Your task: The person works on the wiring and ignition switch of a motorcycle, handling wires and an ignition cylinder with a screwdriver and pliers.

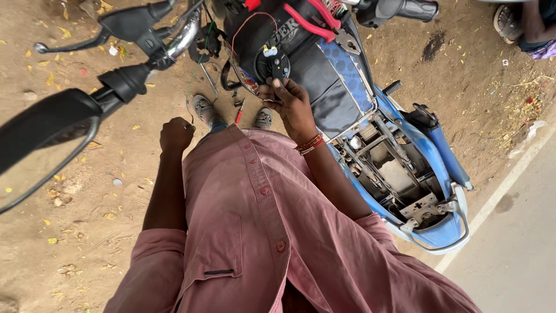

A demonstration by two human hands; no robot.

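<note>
A round black electrical part point(272, 65) with a small yellow-and-white connector rests on the black seat point(324, 81) of a blue scooter point(440, 156). The right hand point(292, 104) grips its lower edge with curled fingers. The left hand point(175, 134) hangs clenched in a fist, pinching a thin wire point(189, 107). Red-handled pliers point(318, 20) lie on the seat nearby.

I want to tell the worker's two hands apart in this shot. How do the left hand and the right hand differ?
The right hand is raised to the round black part on the motorcycle, fingers touching it; the left hand is a closed fist off to the side, touching no part. The right wrist wears red-orange bangles; the left wrist is bare. Both come from rolled pink sleeves.
</note>
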